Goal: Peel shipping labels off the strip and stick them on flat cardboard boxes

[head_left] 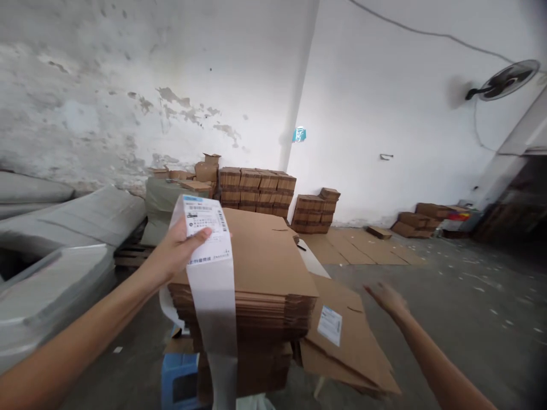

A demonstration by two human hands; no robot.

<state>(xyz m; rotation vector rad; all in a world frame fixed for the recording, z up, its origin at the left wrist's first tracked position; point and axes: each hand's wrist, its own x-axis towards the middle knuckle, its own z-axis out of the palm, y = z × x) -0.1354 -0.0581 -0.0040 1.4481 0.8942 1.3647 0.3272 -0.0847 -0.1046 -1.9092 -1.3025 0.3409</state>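
Note:
My left hand [182, 250] is closed on a strip of shipping labels [209, 228], thumb on the printed face. The strip's white tail hangs down past the front of a stack of flattened cardboard boxes [269, 250]. To the right of that stack, lower down, lie flat cardboard sheets [356, 341] with a shipping label [330, 326] stuck on top. My right hand [388, 299] is in the air beyond the right edge of these sheets, slightly blurred, with its fingers stretched out and nothing in it.
A blue stool [179, 376] stands below the stack at left. Wrapped grey bundles [72, 216] lie on the left. Bundled cartons [256, 188] line the wall, with cardboard sheets [363, 247] on the floor. A fan [508, 80] hangs at upper right.

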